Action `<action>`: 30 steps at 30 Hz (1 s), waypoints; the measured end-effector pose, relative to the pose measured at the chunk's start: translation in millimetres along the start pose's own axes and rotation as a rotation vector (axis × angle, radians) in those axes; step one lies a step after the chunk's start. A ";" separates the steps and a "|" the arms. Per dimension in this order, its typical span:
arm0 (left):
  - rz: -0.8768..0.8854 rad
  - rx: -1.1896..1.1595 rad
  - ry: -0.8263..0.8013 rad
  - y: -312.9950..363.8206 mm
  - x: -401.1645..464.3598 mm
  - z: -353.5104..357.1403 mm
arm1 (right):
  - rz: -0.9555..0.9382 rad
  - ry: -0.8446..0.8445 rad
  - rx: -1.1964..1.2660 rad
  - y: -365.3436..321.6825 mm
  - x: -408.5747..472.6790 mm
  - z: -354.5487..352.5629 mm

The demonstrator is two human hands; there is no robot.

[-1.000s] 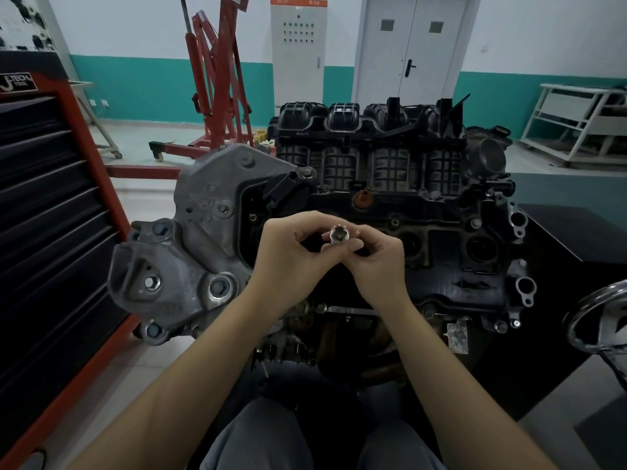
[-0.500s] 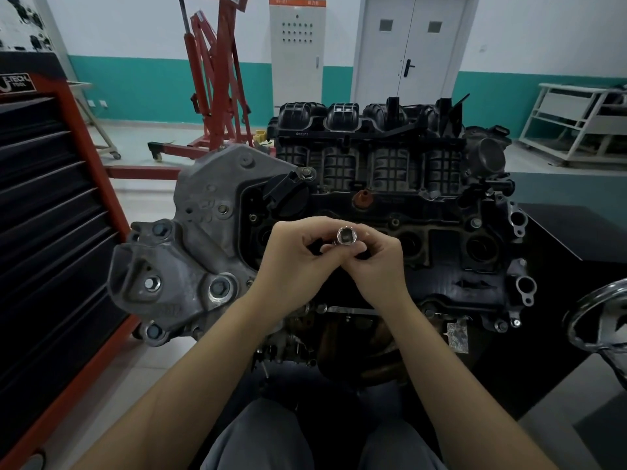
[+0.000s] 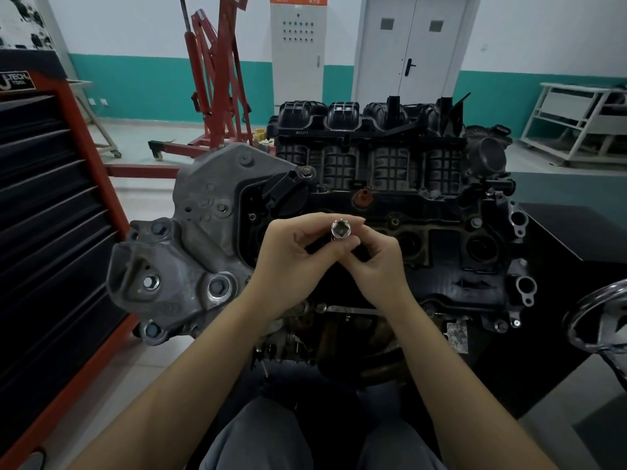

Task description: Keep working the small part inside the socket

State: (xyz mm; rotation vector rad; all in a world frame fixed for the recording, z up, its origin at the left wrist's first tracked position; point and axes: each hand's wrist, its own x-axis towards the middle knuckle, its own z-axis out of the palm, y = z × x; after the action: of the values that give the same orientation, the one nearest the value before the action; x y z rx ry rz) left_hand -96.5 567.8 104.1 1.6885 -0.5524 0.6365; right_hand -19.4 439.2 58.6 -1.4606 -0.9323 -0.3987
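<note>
Facing camera with hex opening, chrome socket (image 3: 340, 229) held above engine (image 3: 441, 239) (black cover area); left hand (image 3: 291, 259) pinches it from left side; right hand (image 3: 380, 262) grips it from below, fingers curled; red tool cabinet (image 3: 51, 232) far left.

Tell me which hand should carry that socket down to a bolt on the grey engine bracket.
Probably the left hand: it pinches the socket alongside the right hand, and the grey bracket lies on its side, so no reach across.
</note>
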 end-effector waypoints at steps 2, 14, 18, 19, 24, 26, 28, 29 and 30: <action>-0.011 -0.034 -0.030 1.3 -0.4 -1.7 | 0.031 0.025 0.002 0.2 -0.1 0.3; -0.032 -0.002 -0.035 5.6 0.0 -3.1 | 0.027 0.030 -0.008 5.0 -0.7 -0.3; -0.024 0.068 -0.005 6.3 -0.3 0.7 | 0.076 0.073 0.043 8.6 -1.2 0.8; -0.026 0.079 0.033 6.3 -0.8 1.7 | 0.068 0.075 0.039 9.5 -1.2 1.2; -0.039 0.022 0.002 5.9 -0.8 -0.3 | 0.002 0.027 0.007 7.2 -0.8 -0.4; -0.041 -0.041 -0.052 6.2 -0.6 -2.9 | 0.021 0.021 0.001 6.8 -1.0 0.1; -0.043 -0.063 -0.089 5.7 -0.8 -3.2 | 0.050 0.052 0.007 8.2 -1.1 0.8; -0.039 -0.040 -0.082 4.9 -1.0 -2.1 | 0.068 0.066 0.016 9.2 -1.2 1.0; -0.033 -0.007 -0.058 4.0 -1.3 -0.9 | 0.085 0.076 0.030 9.7 -1.3 1.3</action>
State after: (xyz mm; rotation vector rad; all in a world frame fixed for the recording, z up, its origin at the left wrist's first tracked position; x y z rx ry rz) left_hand -100.2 567.9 106.3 1.7109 -0.5664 0.5628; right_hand -13.4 441.3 51.0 -1.4428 -0.8098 -0.3729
